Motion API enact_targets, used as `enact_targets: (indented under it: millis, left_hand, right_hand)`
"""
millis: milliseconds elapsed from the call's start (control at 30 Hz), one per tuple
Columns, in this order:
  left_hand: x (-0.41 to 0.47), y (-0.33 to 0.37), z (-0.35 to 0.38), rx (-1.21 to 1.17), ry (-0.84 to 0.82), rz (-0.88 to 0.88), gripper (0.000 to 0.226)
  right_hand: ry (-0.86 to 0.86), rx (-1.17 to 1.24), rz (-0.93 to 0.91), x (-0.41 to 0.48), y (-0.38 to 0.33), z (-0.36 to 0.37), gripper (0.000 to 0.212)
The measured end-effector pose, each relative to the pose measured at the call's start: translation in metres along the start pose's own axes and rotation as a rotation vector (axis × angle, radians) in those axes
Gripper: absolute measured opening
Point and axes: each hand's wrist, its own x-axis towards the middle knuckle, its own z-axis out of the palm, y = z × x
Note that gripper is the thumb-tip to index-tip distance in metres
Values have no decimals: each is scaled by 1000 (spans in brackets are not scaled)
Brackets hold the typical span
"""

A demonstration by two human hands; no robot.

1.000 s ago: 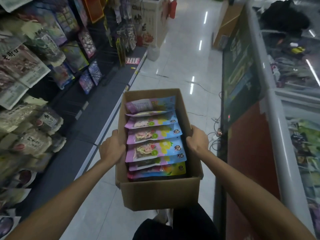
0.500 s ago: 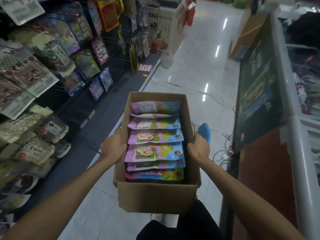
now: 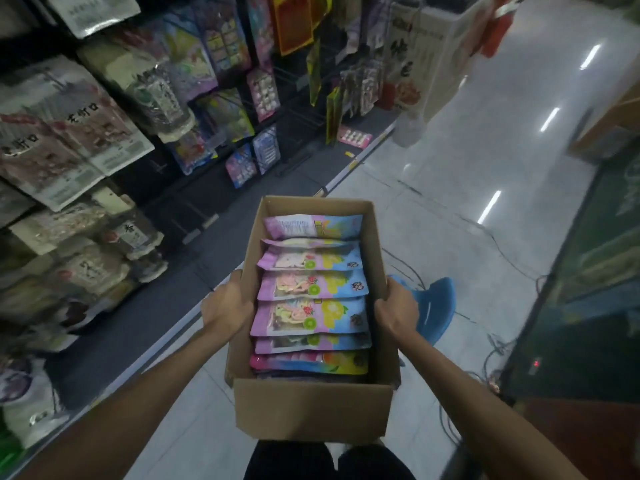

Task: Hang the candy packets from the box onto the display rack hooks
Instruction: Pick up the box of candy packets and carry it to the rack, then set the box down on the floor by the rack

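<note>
left hand [image 3: 227, 308]: clasped on box [image 3: 311, 410] left wall | right hand [image 3: 396, 311]: clasped on right wall | forearms extended

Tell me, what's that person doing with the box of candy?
A person is carrying an open cardboard box down a shop aisle, left hand and right hand gripping its sides. Colourful candy packets lie stacked inside. The display rack with hanging snacks is on their left. No packet has been taken out yet.

A blue plastic stool [image 3: 437, 308] stands on the glossy tiled floor [image 3: 450, 209]. Dark cables [image 3: 498, 344] trail over the tiles beside a green-fronted cabinet [image 3: 595, 258]. A red fire extinguisher [image 3: 498, 27] hangs further down the aisle.
</note>
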Motion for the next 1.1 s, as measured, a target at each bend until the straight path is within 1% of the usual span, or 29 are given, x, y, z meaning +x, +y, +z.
enact_targets:
  millis: [100, 267, 367, 467, 633, 767, 833, 900, 967, 1100]
  left_hand:
    - [8, 16, 0, -32, -4, -106, 40]
    - [37, 18, -2, -148, 30, -263, 39]
    - [65, 12, 4, -266, 57, -357, 40]
    - [93, 9, 14, -369, 56, -479, 44]
    - [127, 16, 29, -547, 53, -655, 37]
    - [141, 29, 33, -701, 50, -797, 32]
    - [146, 34, 39, -776, 41, -875, 34]
    - [151, 39, 47, -859, 31, -921, 35]
    - [158, 49, 51, -978, 43, -1019, 33]
    - [170, 76, 58, -1048, 30, -1163, 40]
  right_hand:
    - [-42, -75, -75, 46, -16, -9, 36]
    - [-107, -236, -227, 119, -69, -10, 48]
    - [-130, -298, -297, 162, -108, 0, 42]
    - [-198, -402, -371, 204, -145, 11, 37]
    - [-265, -593, -555, 265, -214, 22, 31]
    - [-274, -760, -725, 296, -263, 33, 27]
    - [-293, -806, -786, 308, -284, 39, 34]
    - [-330, -841, -831, 319, -302, 45, 47]
    - [-367, -874, -892, 332, -317, 53, 57]
    - [-417, -932, -993, 356, -335, 67, 60]
